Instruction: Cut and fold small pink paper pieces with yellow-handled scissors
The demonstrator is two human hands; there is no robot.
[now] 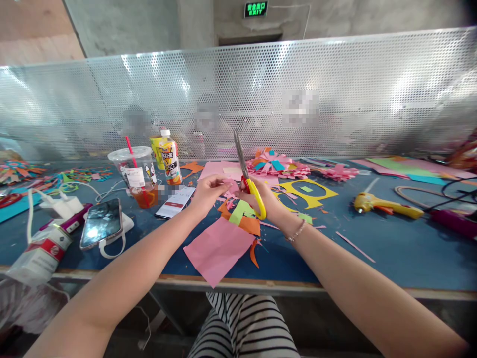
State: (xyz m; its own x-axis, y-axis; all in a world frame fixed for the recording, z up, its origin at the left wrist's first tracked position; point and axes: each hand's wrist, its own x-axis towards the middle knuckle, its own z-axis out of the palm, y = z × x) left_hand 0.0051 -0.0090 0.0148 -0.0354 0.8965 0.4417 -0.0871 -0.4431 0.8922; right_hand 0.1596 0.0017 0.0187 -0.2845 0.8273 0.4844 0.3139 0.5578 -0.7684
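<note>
My left hand (209,195) is closed, pinching a small piece of pink paper (231,187) in front of me. Close beside it, my right hand (265,198) is wrapped round scissors (257,196) with yellow and red handles, their metal blades pointing up and away. The right fingertips also reach the pink piece, though the scissors partly hide them. Below both hands lies a pink paper sheet (219,246) at the table's front edge. Green paper (241,213) and orange paper (250,225) scraps lie just behind that sheet.
Left stand a plastic cup (136,171) with a straw and a bottle (170,159), near a phone (175,203) and another phone (102,223) on a cable. Behind are pink paper flowers (272,164) and a cut yellow sheet (311,191). A yellow glue gun (385,205) lies right; a perforated metal screen (238,89) borders the table.
</note>
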